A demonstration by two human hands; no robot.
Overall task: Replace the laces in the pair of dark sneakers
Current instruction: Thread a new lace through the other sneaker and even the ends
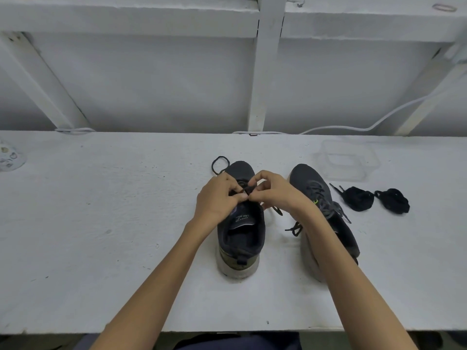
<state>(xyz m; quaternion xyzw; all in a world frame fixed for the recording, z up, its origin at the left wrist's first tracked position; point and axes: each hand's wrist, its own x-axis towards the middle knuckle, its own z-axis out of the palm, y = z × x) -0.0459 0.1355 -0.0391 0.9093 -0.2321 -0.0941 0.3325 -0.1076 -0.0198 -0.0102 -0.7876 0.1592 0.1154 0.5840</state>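
Head view looks down at a dark grey cloth sneaker with a thick pale sole (240, 231). It stands in the middle of the white painted worktop (101, 223). Its heel is near the person and its toe points away.

Both hands meet right over the front of the shoe's opening. The left hand (217, 198) comes in from the left. Its fingers (238, 195) are curled and pinch a thin black shoelace (247, 190) just above the tongue. The right hand (275, 190) comes in from the right. Its fingers (260, 176) are bent and pinch the same lace. The tips of the two hands are so close that they look like they touch. One part of the lace makes a loop on the worktop beside the toe, just past the left hand. Another end peeks out from under the right hand.

Just to the right stands a second dark grey sneaker with a small green mark (316, 188). Its grey laces are loose and hang over its side. The right arm reaches across above its heel part.

Further right lie a small black bundle of shoelace (358, 199) and a second black bundle (394, 202), side by side. Behind them sits a clear plastic box (346, 160). A white cable (353, 126) runs along the back edge of the worktop.
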